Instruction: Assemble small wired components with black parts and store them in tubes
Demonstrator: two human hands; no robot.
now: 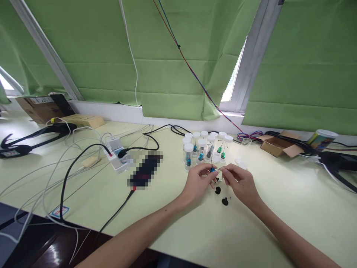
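My left hand [198, 182] pinches a small blue part with a thin dark rod [211, 162] standing up from it. Close beside it, my right hand [240, 183] has its fingertips closed on a thin, pale, wire-like piece, too small to name surely. Below the hands lie a black knob-like part [218, 190] and a black disc with a short stem [225, 201]. Just beyond my fingers stand several clear tubes with white caps [188, 148]. Some hold a blue piece [200, 156], others a green piece [223, 155], each with a thin rod.
A phone-like dark device [146, 170], blurred out, lies left of my hands beside a white power strip [115, 158] and tangled cables. At right are an open cardboard box [279, 145] and a printed canister [322, 139]. Loose clear lids [241, 162] lie beyond my right hand.
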